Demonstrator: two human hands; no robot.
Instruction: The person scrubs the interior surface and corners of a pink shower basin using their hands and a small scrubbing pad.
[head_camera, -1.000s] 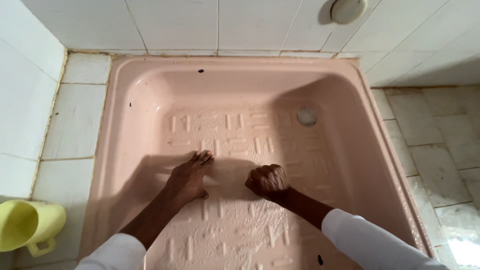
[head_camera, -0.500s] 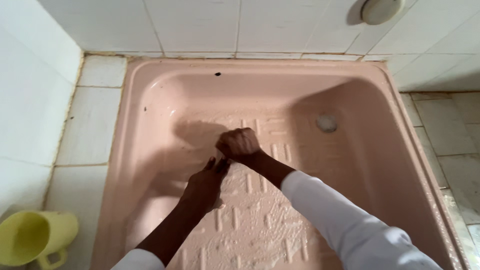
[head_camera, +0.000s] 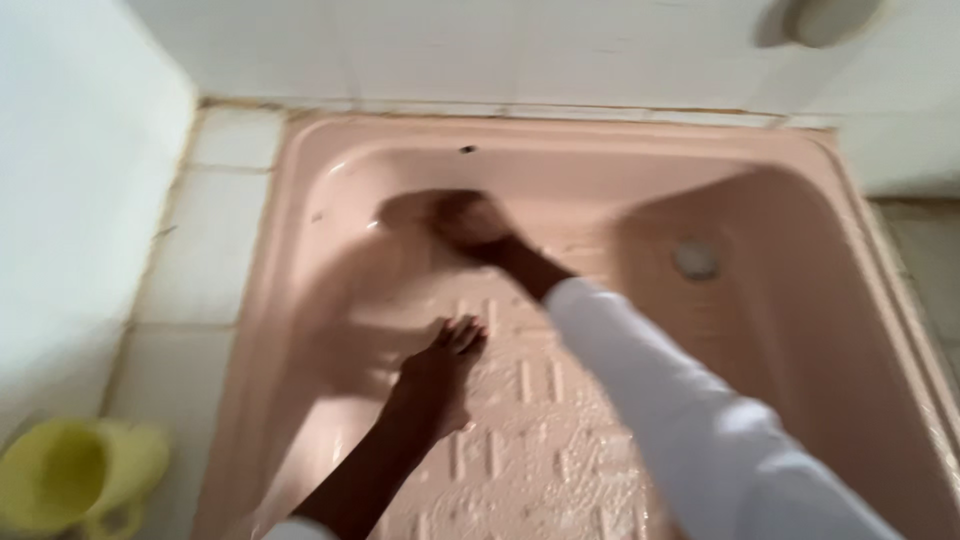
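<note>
Pink shower tray (head_camera: 820, 330), one drain (head_camera: 696, 259); left hand (head_camera: 440, 375) flat, fingers together; right hand (head_camera: 470, 222) fisted by far-left corner; white tiles (head_camera: 560, 50).

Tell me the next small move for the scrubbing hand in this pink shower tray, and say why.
Probably sweep the right hand on toward the far left corner of the shower tray. It is fisted and blurred near the back wall, while the left hand lies flat on the ribbed, soapy floor as a prop. A dark speck shows on the back wall just above the fist.
</note>
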